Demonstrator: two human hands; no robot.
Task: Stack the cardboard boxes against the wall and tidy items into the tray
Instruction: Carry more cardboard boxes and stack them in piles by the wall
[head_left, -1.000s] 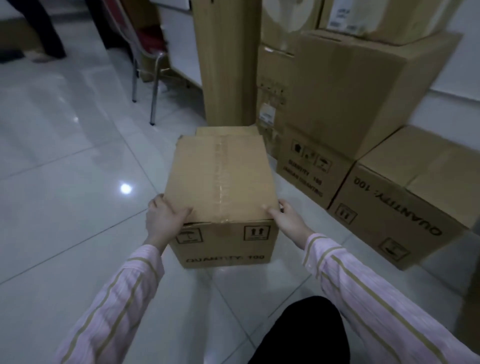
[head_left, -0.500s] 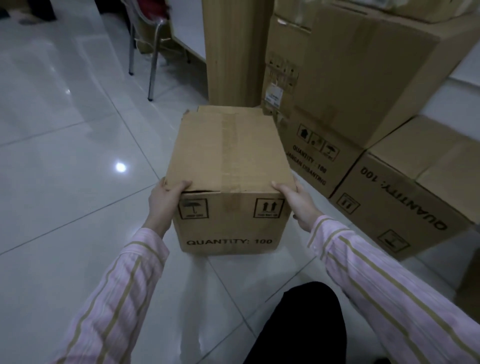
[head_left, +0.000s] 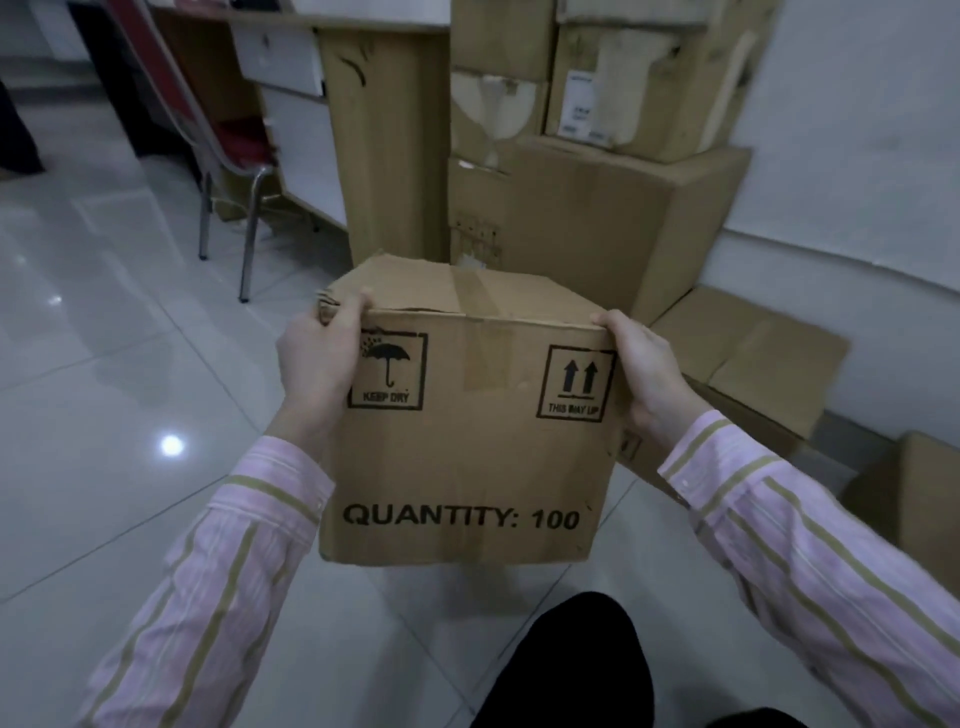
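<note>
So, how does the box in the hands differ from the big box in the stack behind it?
The held box is gripped at its top corners by the left hand and right hand; the big box stands by the wall with other boxes on it. The held box shows a taped top; the big box's top is mostly covered. Both are brown cardboard.

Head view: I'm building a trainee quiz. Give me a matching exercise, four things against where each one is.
Things:
1. near box
2. chair
3. left hand
4. right hand

Places:
a. beside the arrows mark
b. beside the umbrella mark
c. upper left of the picture
d. gripped between both hands

Pairs: 1-d, 2-c, 3-b, 4-a.
</note>
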